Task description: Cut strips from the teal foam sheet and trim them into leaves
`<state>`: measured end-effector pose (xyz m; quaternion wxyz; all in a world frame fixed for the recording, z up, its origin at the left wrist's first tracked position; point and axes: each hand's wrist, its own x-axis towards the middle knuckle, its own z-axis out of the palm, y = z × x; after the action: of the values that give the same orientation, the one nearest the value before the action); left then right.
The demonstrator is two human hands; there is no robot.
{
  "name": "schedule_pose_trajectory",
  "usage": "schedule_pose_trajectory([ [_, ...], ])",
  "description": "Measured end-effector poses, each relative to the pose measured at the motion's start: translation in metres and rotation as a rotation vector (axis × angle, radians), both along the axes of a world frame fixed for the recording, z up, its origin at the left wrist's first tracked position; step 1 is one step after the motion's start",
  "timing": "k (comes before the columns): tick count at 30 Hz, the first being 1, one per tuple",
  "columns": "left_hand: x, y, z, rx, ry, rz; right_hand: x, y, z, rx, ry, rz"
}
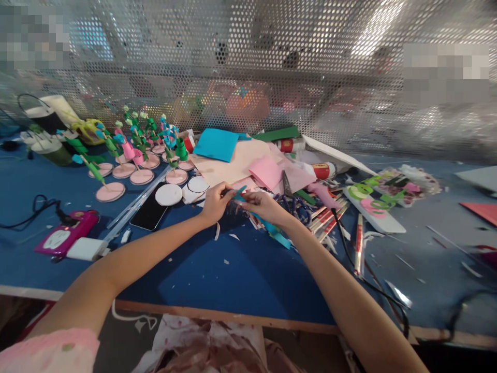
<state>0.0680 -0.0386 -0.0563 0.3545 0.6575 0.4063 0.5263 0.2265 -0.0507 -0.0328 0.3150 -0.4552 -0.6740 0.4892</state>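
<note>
My left hand [216, 204] and my right hand [264, 206] meet over the middle of the table, fingers pinched together. A narrow blue paper strip [240, 191] is held between them, its tip pointing up past the fingertips. More blue strip [280, 238] hangs below my right wrist; whether it is the same piece I cannot tell. Just beyond my hands are pale paper sheets and a folded blue sheet [216, 145]. White paper discs [168, 195] lie left of my left hand, beside a black phone [149, 213].
Several small paper flowers on round pink bases [111, 191] stand at the left. A magenta power socket [68, 233] with a white plug sits in front of them. At the right are a pink glue gun [323, 196] with its cord, scissors and scraps. A perforated metal panel [272, 67] rises behind.
</note>
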Motion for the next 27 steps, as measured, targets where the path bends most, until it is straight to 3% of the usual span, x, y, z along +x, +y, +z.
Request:
schedule_pose_trajectory([
  [4,-0.001,0.0021,-0.0001,-0.037,-0.029,-0.04,-0.001,0.0012,-0.002,0.001,0.021,0.028],
  [9,-0.0005,0.0052,0.0015,0.002,-0.141,-0.196,0.0017,-0.0003,0.0012,-0.049,0.077,0.07],
  [12,0.0006,0.0054,0.001,-0.08,-0.168,-0.245,0.0038,-0.0003,0.0019,-0.074,0.103,0.079],
  [21,0.0038,0.0059,0.004,-0.147,-0.233,-0.033,0.0055,0.0019,0.0003,-0.111,0.052,0.021],
  [27,0.0053,0.0046,0.0084,-0.197,-0.235,0.028,0.0047,-0.0001,0.0044,-0.142,0.052,0.029],
])
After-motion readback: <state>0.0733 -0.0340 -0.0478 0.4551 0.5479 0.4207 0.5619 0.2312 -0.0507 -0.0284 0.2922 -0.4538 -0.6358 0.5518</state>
